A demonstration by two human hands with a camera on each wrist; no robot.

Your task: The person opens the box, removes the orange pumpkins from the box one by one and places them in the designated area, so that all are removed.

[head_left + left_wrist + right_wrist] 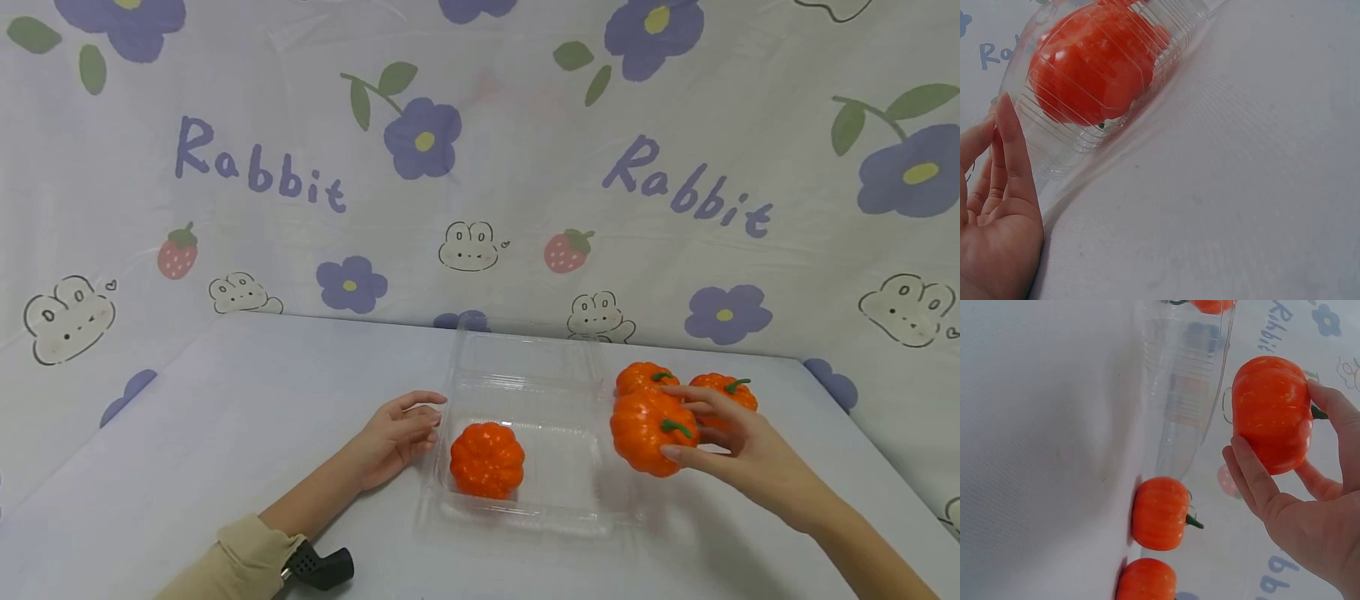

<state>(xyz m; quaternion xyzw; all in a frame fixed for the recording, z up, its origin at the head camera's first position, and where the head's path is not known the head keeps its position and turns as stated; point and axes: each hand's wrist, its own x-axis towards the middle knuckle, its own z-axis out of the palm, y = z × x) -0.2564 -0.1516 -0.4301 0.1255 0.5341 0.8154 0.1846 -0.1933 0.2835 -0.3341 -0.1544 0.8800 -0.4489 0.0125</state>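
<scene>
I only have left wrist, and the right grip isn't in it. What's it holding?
Observer: The right grip holds an orange pumpkin.
Operator: Is that pumpkin's stem covered?
Observer: No, the head view shows its green stem uncovered.
Operator: Any more pumpkins outside the box?
Observer: Yes, two more pumpkins on the table, right of the box.
</scene>
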